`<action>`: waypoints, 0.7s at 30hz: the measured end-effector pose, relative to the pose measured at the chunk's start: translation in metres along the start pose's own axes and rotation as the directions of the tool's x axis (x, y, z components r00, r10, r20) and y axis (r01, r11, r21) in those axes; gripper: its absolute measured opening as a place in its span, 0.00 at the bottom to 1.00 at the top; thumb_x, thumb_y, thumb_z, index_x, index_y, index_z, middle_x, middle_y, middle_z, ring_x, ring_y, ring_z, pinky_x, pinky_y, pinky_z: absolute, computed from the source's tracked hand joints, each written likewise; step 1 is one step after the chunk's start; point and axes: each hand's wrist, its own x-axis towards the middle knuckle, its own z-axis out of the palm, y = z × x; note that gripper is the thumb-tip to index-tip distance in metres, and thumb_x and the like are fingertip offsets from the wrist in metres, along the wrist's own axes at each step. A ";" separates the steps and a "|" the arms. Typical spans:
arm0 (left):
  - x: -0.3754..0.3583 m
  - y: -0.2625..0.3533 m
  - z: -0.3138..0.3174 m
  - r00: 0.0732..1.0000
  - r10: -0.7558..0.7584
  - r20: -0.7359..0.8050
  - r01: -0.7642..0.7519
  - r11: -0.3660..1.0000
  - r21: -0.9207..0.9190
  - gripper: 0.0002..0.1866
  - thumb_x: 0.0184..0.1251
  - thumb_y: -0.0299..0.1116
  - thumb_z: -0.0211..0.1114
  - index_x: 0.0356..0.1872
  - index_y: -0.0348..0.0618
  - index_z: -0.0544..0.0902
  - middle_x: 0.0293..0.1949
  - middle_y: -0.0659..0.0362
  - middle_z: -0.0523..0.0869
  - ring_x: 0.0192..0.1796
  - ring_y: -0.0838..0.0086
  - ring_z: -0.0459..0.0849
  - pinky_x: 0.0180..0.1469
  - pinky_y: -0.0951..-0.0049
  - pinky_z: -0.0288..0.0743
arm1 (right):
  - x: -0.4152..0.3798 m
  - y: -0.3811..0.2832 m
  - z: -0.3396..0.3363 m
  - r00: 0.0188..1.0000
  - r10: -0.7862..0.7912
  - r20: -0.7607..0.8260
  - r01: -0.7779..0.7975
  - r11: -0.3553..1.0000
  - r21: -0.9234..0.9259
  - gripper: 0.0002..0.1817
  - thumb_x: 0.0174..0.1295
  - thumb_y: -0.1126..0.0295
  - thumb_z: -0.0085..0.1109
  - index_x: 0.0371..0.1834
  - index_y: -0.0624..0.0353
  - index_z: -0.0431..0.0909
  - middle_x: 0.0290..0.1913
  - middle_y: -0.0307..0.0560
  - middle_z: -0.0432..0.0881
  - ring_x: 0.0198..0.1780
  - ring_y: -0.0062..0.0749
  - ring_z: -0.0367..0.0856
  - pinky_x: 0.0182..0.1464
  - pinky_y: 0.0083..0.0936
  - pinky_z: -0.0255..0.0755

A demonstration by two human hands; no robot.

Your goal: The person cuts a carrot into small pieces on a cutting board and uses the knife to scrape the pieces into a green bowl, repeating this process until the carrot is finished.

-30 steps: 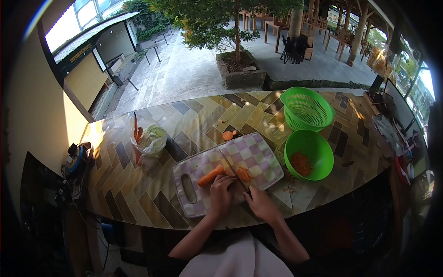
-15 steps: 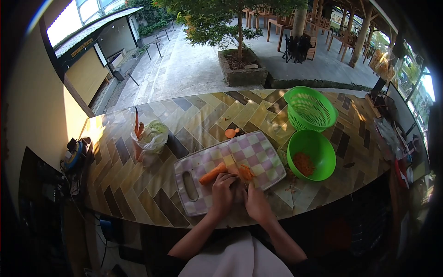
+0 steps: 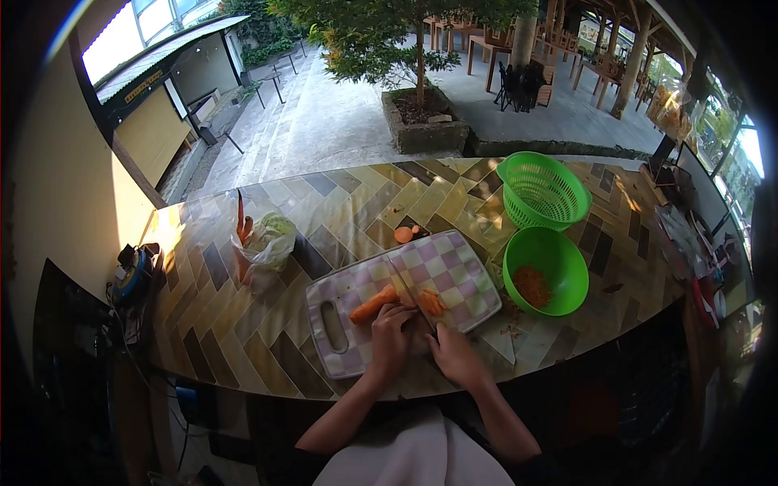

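A checkered pink-and-white cutting board (image 3: pixel 361 279) lies at an angle on the table before me. On it rests a peeled carrot (image 3: pixel 369 307), and my left hand (image 3: pixel 392 332) is closed with its fingers over the carrot's right part. My right hand (image 3: pixel 450 350) grips the handle of a knife (image 3: pixel 403 287), whose blade points away from me across the board. Cut carrot pieces (image 3: pixel 430 303) lie just right of the blade. My fingers hide part of the carrot and the knife's handle.
Right of the board stands a green bowl (image 3: pixel 574 283) with shredded carrot (image 3: pixel 531 286), and behind it a green colander (image 3: pixel 545 193). Carrot ends (image 3: pixel 404 234) lie beyond the board. At the left is a plastic bag (image 3: pixel 271 243) of vegetables. Cables and a blue-yellow object (image 3: pixel 130 274) sit by the wall.
The knife has shifted slightly, and more of the cut carrot pieces beside the blade now shows. My right hand has moved slightly; my left hand stays on the carrot.
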 end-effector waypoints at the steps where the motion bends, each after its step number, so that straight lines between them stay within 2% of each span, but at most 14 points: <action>1: 0.000 -0.001 0.001 1.000 0.008 -0.009 -0.008 1.000 0.010 0.12 0.52 0.21 0.65 0.39 0.31 0.88 0.44 0.46 0.89 0.49 0.55 0.85 0.56 0.63 0.77 | 0.000 0.000 0.004 1.000 0.000 -0.017 0.000 1.000 -0.022 0.16 0.74 0.63 0.49 0.43 0.69 0.69 0.37 0.73 0.81 0.44 0.70 0.80 0.45 0.55 0.73; 4: 0.000 -0.005 0.002 0.999 0.020 -0.026 -0.019 0.999 0.030 0.13 0.50 0.24 0.68 0.38 0.32 0.89 0.42 0.47 0.89 0.47 0.55 0.86 0.54 0.63 0.78 | 0.002 -0.008 0.010 0.992 0.124 0.028 -0.119 0.985 -0.128 0.13 0.73 0.66 0.48 0.48 0.68 0.68 0.39 0.71 0.82 0.45 0.68 0.82 0.47 0.54 0.75; 7: -0.002 -0.006 0.002 1.000 0.008 -0.017 -0.008 1.000 0.026 0.13 0.50 0.23 0.67 0.38 0.31 0.88 0.42 0.46 0.89 0.48 0.54 0.85 0.54 0.62 0.78 | 0.007 -0.010 0.007 0.994 0.098 0.039 -0.092 0.988 -0.127 0.13 0.73 0.67 0.47 0.50 0.67 0.68 0.39 0.69 0.83 0.46 0.66 0.83 0.47 0.54 0.76; 10: -0.002 -0.005 0.003 1.000 0.008 0.001 -0.008 1.000 0.025 0.13 0.51 0.21 0.64 0.39 0.30 0.87 0.43 0.45 0.88 0.50 0.53 0.84 0.56 0.62 0.77 | 0.003 -0.012 0.010 0.997 0.076 -0.020 -0.078 0.968 -0.240 0.14 0.72 0.66 0.49 0.52 0.66 0.68 0.38 0.67 0.84 0.43 0.63 0.84 0.45 0.53 0.77; 15: -0.002 -0.004 0.002 1.000 0.024 0.003 -0.025 0.996 0.090 0.13 0.53 0.21 0.63 0.40 0.30 0.87 0.45 0.45 0.88 0.50 0.53 0.84 0.57 0.62 0.77 | -0.015 -0.017 -0.006 0.995 0.030 -0.098 -0.056 0.961 -0.271 0.16 0.71 0.62 0.53 0.52 0.63 0.69 0.31 0.61 0.84 0.36 0.58 0.85 0.39 0.50 0.78; 18: 0.001 0.000 -0.004 0.996 0.059 0.073 -0.067 0.992 0.109 0.14 0.52 0.20 0.64 0.42 0.29 0.87 0.44 0.46 0.88 0.50 0.52 0.84 0.57 0.62 0.77 | -0.022 -0.007 -0.013 0.989 0.000 -0.148 -0.039 0.965 -0.261 0.17 0.69 0.59 0.57 0.51 0.60 0.70 0.27 0.57 0.84 0.33 0.55 0.86 0.36 0.48 0.77; 21: 0.001 0.011 -0.018 0.993 0.046 0.111 -0.049 0.999 0.024 0.13 0.52 0.21 0.68 0.42 0.32 0.88 0.43 0.47 0.89 0.50 0.55 0.85 0.55 0.62 0.78 | -0.027 0.005 -0.023 0.968 -0.049 -0.245 -0.015 0.967 -0.253 0.17 0.66 0.58 0.62 0.49 0.57 0.73 0.25 0.54 0.84 0.32 0.53 0.86 0.34 0.46 0.76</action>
